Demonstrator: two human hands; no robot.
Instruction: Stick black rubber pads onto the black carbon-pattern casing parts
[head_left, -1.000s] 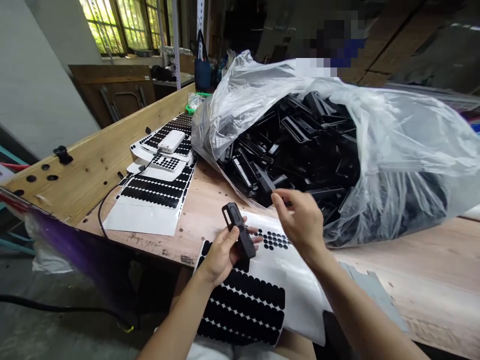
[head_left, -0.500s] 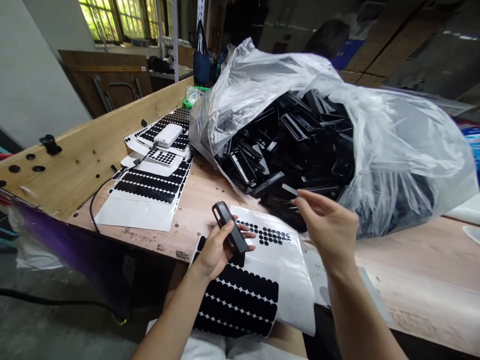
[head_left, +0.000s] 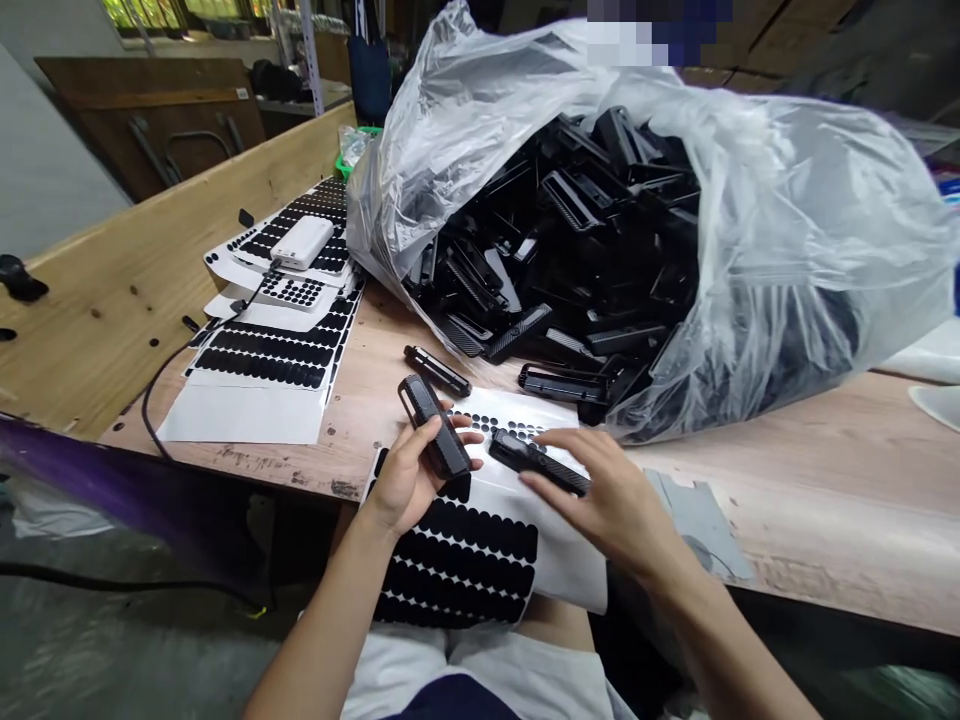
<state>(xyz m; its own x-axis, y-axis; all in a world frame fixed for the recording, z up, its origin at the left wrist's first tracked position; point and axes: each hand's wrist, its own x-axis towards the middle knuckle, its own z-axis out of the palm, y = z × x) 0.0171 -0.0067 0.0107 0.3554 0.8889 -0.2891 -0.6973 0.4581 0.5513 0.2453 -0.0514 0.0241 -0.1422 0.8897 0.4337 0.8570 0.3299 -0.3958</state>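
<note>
My left hand is closed around a long black plastic casing with a slot along one side. Close to its right, my right hand has thumb and fingers about a second black plastic casing with a carbon-fibre pattern. Under both hands lies a white sheet of black round stickers, partly over the table edge. Beyond the hands, a loose slotted casing rests on the table, and another casing lies by the bag's mouth.
A big clear plastic bag full of black casings lies open across the table. Leftward are more sticker sheets with a white power bank and its cable on top. A wooden board edges the table's left side.
My right hand has moved from the bag's mouth left and down, and now holds a casing beside my left hand. Loose casings now show in front of the bag. The view has shifted.
</note>
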